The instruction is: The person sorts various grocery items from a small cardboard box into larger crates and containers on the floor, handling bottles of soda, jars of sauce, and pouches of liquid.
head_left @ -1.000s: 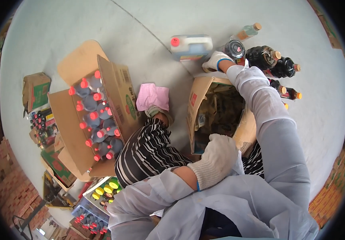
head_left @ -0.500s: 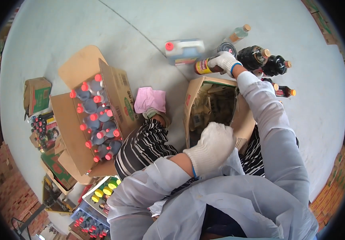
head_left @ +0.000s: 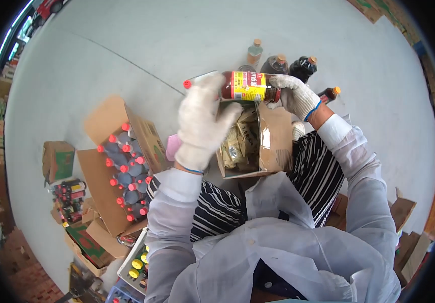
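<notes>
My right hand (head_left: 298, 96), in a white knit glove, grips one end of a sauce jar (head_left: 248, 86) with dark red contents and a yellow-and-red label. The jar lies sideways in the air above an open cardboard box (head_left: 278, 135). My left hand (head_left: 200, 120), also gloved, is raised at the jar's other end, thumb spread from the fingers. It is slightly blurred, and whether it touches the jar I cannot tell. Tan packets (head_left: 240, 144) fill part of the box between my knees. Behind my left hand, a jug with a red cap (head_left: 187, 84) is mostly hidden.
Beyond the box stand a clear bottle (head_left: 254, 52), dark bottles (head_left: 303, 68) and a small orange-capped bottle (head_left: 330, 94). At left, a large carton (head_left: 94, 174) holds several red-capped bottles (head_left: 132, 166). A pink cloth (head_left: 173, 146) lies beside it. Yellow-capped bottles (head_left: 136, 264) sit lower left.
My right hand has brought the jar from the floor by the bottles to above the box. My left hand has risen from the box's near side and opened. The view has shifted.
</notes>
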A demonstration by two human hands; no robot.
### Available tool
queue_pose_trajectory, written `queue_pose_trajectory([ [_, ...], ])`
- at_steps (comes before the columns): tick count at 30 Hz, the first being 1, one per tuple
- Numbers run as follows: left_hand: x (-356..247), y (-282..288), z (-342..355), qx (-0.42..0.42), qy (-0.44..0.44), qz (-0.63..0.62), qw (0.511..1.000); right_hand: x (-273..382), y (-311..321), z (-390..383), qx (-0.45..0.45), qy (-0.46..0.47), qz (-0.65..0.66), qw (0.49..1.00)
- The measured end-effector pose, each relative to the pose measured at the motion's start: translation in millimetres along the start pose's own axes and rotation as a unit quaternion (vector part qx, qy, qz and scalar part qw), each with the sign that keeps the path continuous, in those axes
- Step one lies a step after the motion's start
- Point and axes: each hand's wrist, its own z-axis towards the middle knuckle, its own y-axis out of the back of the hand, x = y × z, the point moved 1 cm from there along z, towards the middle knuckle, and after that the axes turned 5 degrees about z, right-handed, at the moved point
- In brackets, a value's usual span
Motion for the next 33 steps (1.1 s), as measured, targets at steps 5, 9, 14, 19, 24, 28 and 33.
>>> queue_pose_trajectory([
  [5,-19.2,-4.6,-18.4,0.088,0.019,0.081,0.993,-12.8,-4.7,-42.4,0.037,0.0,-0.011,0.999],
  [9,-24.4,-26.6,-53.7,0.252,0.068,0.127,0.957,-31.6,-28.2,-58.5,0.029,-0.06,-0.158,0.985],
  [14,-25.5,-59.4,-87.6,0.284,0.113,0.136,0.942,-33.2,-29.6,-70.7,-0.008,-0.101,-0.365,0.926],
  [19,-7.5,-65.7,-92.8,0.254,0.319,-0.271,0.872,-40.0,-21.0,-52.9,0.098,-0.065,-0.199,0.973],
  [24,-16.5,-72.3,-78.5,0.145,0.359,-0.512,0.767,-27.7,-21.7,-48.4,0.135,0.122,-0.487,0.854],
  [28,-1.2,-74.2,-101.9,0.05,0.356,-0.592,0.722,-48.9,-34.3,-43.7,0.144,0.165,-0.491,0.843],
  [33,-24.0,-54.3,-131.1,-0.023,0.432,-0.559,0.708,-106.4,-40.3,-18.6,0.231,0.232,-0.473,0.818],
])
